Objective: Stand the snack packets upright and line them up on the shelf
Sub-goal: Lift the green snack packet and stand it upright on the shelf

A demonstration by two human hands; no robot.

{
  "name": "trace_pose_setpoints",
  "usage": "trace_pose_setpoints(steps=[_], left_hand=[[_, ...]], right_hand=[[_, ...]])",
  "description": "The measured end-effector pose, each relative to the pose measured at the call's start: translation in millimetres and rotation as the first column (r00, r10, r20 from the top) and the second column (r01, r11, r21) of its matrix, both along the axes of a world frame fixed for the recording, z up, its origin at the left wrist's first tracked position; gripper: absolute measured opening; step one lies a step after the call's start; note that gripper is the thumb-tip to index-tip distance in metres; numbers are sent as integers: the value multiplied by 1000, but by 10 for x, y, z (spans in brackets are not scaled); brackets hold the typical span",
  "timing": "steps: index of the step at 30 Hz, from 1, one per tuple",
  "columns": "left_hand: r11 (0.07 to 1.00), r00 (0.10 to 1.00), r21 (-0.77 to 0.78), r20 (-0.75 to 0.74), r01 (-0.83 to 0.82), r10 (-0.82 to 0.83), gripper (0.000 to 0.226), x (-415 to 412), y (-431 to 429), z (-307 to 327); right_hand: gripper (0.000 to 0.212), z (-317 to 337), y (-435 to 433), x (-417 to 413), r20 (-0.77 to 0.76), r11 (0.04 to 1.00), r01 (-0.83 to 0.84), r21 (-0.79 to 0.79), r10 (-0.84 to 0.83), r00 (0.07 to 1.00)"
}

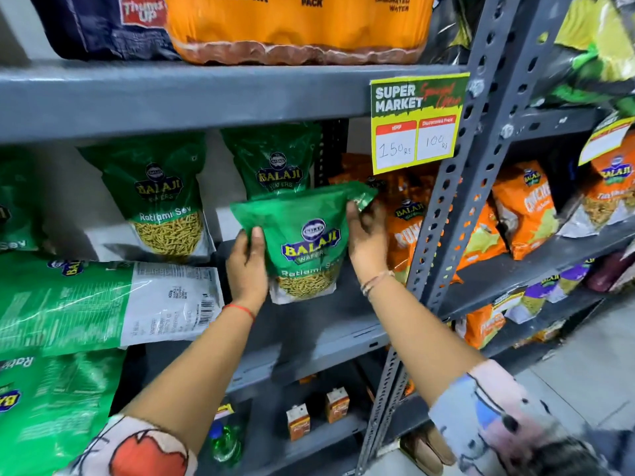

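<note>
Both my hands hold one green Balaji Ratlami Sev packet (305, 242) upright over the grey shelf (309, 324). My left hand (245, 266) grips its left edge, thumb on the front. My right hand (366, 238) grips the right side near the bent top corner. Behind it two more green packets stand upright against the back: one (165, 194) to the left, one (275, 159) directly behind. A further green packet (103, 304) lies flat on its back at the left, and another (44, 417) hangs below it at the shelf front.
Orange Balaji packets (409, 228) crowd the shelf's right end beside the perforated grey upright (443, 218). A yellow price tag (417, 121) hangs from the shelf above, which carries soda packs (295, 25). The neighbouring rack holds more orange packets (525, 207). Small cartons (336, 405) stand on the lower shelf.
</note>
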State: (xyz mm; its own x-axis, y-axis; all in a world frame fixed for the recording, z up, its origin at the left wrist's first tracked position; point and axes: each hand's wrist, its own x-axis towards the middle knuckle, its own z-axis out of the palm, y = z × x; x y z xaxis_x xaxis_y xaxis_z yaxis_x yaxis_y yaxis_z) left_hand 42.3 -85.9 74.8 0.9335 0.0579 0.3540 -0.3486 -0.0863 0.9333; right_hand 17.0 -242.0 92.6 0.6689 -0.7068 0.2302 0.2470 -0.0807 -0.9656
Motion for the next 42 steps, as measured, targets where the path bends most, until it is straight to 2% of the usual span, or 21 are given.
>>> trace_pose_setpoints(steps=[2, 4, 7, 9, 11, 13, 19, 24, 29, 33, 42], left_hand=[[973, 987, -183, -51, 139, -150, 23, 144, -71, -30], [946, 963, -247, -120, 208, -243, 25, 252, -90, -124], [937, 933, -259, -211, 233, -291, 29, 357, -82, -354], [924, 883, -247, -301, 292, -360, 28, 369, -64, -509], [892, 808, -261, -383, 370, -447, 30, 363, -55, -656], [891, 768, -253, -453, 376, -453, 38, 341, -52, -749], [888, 710, -317, -535, 333, -457, 46, 281, -68, -727], [894, 670, -303, -591, 331, -449, 47, 1, -88, -683], [884, 628, -329, -622, 332, -468, 47, -311, -80, -595], [872, 608, -363, -626, 328, -489, 48, -483, -48, -581], [867, 591, -344, -636, 360, -497, 46, -591, -23, -641]], right_hand=[[49, -102, -100, 175, -127, 995, -51, -83, 40, 991], [48, -284, -187, 253, -247, 972, -176, -158, 134, 960], [57, -603, -255, 264, -366, 942, -333, -36, 297, 882], [59, -750, -247, 242, -445, 925, -380, 5, 343, 828], [47, -853, -204, 220, -403, 903, -428, 33, 404, 821], [42, -915, -157, 198, -350, 881, -463, 96, 466, 813], [50, -999, -125, 157, -499, 903, -427, 37, 387, 775], [58, -900, -118, -17, -651, 940, -328, 95, 308, 694], [59, -1057, -129, -408, -610, 927, -375, -29, 281, 741], [56, -1062, -104, -579, -550, 917, -398, 13, 339, 764], [63, -1093, -115, -670, -555, 925, -380, 25, 329, 764]])
